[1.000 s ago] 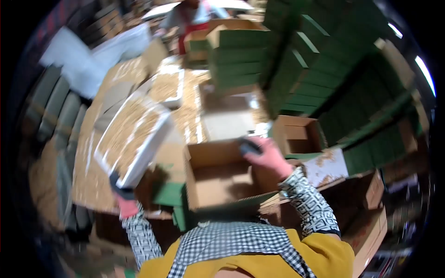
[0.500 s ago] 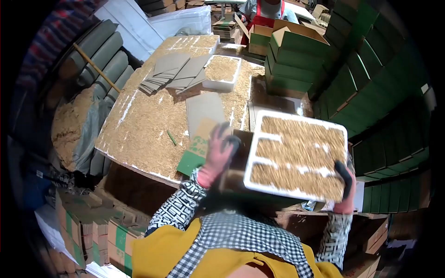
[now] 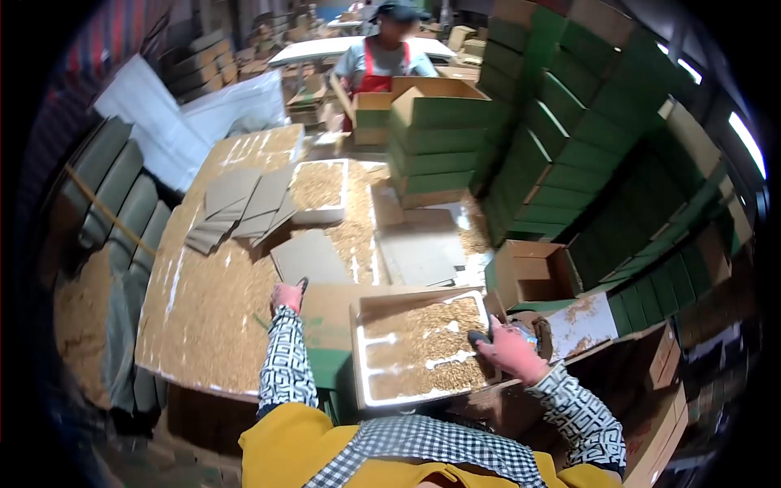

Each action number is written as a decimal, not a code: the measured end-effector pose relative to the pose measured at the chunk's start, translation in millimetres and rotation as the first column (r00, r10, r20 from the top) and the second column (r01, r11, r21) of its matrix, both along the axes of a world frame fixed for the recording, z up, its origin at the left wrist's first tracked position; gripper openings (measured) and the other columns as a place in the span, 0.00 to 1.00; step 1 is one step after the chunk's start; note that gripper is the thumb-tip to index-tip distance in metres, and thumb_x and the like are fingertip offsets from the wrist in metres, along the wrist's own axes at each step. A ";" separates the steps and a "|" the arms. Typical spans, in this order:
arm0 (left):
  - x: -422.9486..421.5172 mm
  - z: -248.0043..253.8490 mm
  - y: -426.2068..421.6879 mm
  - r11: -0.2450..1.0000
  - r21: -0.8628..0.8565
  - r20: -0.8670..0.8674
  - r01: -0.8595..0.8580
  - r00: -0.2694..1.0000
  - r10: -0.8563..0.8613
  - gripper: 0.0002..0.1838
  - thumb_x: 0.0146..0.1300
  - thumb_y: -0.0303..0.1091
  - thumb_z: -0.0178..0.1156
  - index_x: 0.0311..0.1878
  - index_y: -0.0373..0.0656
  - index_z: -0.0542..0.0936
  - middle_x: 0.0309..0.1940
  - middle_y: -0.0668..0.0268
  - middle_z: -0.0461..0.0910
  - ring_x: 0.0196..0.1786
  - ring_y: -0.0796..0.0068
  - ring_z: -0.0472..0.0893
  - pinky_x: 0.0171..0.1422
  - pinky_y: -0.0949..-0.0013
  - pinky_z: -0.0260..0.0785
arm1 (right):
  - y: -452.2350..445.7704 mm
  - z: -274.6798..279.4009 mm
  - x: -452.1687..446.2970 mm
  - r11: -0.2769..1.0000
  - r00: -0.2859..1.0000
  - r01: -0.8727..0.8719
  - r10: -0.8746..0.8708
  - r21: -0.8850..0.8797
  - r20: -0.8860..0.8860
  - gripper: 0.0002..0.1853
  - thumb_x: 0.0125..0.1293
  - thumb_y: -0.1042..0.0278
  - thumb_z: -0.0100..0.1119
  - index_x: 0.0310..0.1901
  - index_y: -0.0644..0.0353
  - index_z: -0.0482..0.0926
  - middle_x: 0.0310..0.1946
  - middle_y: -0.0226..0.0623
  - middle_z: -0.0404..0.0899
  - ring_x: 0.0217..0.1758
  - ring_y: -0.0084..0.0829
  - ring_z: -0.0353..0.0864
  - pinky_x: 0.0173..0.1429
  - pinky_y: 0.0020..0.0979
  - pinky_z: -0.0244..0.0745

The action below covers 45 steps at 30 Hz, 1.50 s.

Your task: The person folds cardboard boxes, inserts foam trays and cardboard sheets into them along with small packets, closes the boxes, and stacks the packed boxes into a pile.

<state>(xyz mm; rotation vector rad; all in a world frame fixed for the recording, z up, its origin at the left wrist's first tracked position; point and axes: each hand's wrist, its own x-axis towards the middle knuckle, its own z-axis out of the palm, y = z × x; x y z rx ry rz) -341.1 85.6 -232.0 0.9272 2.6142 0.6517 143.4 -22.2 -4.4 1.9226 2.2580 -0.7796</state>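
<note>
Both my hands flank the open carton (image 3: pixel 357 366): my gloved right hand (image 3: pixel 512 354) touches the right rim of the white tray (image 3: pixel 366 372) with its dark fingertips, though I can't tell if it's gripping; my gloved left hand (image 3: pixel 287 298) is left of the carton, by the outer end of its flap (image 3: pixel 325 313), and its hold is unclear too.

Largest are the tall green stacks (image 3: pixel 561 146), beyond the carton and to its right. The tabletop (image 3: pixel 207 325), spread with tan flaky material, runs left of the carton and beyond it. A co-worker (image 3: pixel 386 61) in red straps stands well past the carton. A smaller box (image 3: pixel 534 276) sits just beyond its right corner. The white tray lies inside the carton, full of tan flakes. Past the carton, to its left, are a smaller white tray (image 3: pixel 319 213) and fanned grey sheets (image 3: pixel 264 203).
</note>
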 end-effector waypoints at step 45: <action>225.6 267.8 -146.9 0.136 0.340 -0.751 0.931 0.356 -0.556 0.13 0.44 0.25 0.62 0.38 0.41 0.78 0.28 0.60 0.75 0.27 0.56 0.76 0.32 0.59 0.69 | 26.9 -2.7 29.3 0.852 0.848 -0.249 0.421 0.460 -0.321 0.19 0.59 0.71 0.58 0.53 0.65 0.75 0.47 0.48 0.80 0.50 0.41 0.80 0.55 0.37 0.74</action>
